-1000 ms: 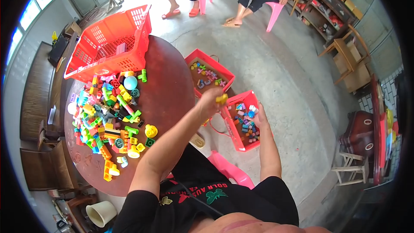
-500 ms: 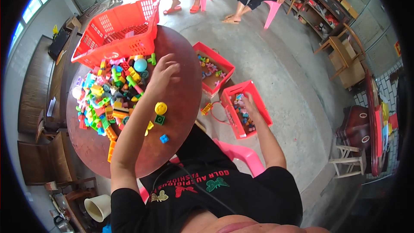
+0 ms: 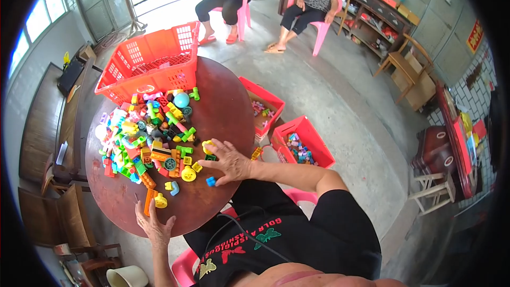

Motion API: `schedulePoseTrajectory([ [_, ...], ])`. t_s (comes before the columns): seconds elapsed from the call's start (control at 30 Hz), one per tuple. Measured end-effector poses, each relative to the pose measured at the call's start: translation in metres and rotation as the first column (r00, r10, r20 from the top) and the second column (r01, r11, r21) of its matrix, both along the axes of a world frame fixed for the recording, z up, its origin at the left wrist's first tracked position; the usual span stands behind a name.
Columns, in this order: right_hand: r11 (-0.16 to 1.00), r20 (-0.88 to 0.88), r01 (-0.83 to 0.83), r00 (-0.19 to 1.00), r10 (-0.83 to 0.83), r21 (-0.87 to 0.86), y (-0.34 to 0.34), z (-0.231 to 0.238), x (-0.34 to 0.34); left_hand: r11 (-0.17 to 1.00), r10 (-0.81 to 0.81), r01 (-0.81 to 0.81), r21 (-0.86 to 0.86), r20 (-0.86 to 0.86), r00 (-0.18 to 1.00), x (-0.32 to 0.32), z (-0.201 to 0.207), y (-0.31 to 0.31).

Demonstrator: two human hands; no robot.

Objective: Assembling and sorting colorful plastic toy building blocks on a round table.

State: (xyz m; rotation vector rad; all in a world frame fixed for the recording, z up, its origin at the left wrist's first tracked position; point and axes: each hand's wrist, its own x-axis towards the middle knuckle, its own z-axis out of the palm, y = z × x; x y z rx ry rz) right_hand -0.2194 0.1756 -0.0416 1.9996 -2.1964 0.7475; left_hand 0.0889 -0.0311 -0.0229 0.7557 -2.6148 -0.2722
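Observation:
My left hand (image 3: 154, 225) is at the near edge of the round brown table (image 3: 212, 95), its fingers apart around the near end of a long orange block (image 3: 150, 200). A yellow round piece (image 3: 160, 201) lies against that block. My right hand (image 3: 231, 163) reaches in from the right with fingers spread low over the tabletop. By its fingertips are a yellow piece (image 3: 206, 148) and a partly covered green block. A small blue block (image 3: 211, 182) lies beside its thumb. Beyond both hands spreads a mixed heap of toy building blocks (image 3: 139, 138).
A red plastic crate (image 3: 114, 91) stands at the table's far side. Two red boxes, one near (image 3: 319, 151) and one farther (image 3: 277, 104), hold small pieces to the right, below the tabletop. Two people sit on pink chairs (image 3: 320, 37) across the room.
My right hand has left the near red box and come over the table. My left hand has drawn back from the far side to the near edge. The view has tilted up.

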Motion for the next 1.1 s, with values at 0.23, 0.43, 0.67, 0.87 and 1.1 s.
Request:
schedulePoseTrajectory([
  [0.23, 0.992, 0.016, 0.048, 0.999, -0.047, -0.115, -0.074, -0.011, 0.02, 0.996, 0.021, -0.023, 0.087, 0.027, 0.999, -0.034, -0.016, 0.001],
  [0.43, 0.957, 0.065, 0.169, 0.985, -0.158, -0.237, -0.111, -0.021, 0.0, 0.999, -0.046, 0.046, 0.01, -0.033, 0.998, -0.109, -0.026, -0.013],
  [0.67, 0.931, 0.076, 0.223, 0.975, -0.21, -0.289, -0.13, -0.024, -0.028, 0.997, 0.058, -0.061, -0.046, -0.051, 0.997, -0.161, -0.037, -0.033],
  [0.87, 0.889, 0.095, 0.252, 0.968, -0.233, -0.383, -0.138, -0.031, -0.029, 0.981, -0.01, -0.014, -0.194, -0.122, 0.993, -0.153, -0.028, -0.029],
  [1.1, 0.817, 0.164, 0.408, 0.913, -0.373, -0.408, -0.131, -0.032, -0.039, 0.985, -0.089, 0.067, -0.156, -0.139, 0.986, -0.158, -0.03, -0.034],
])
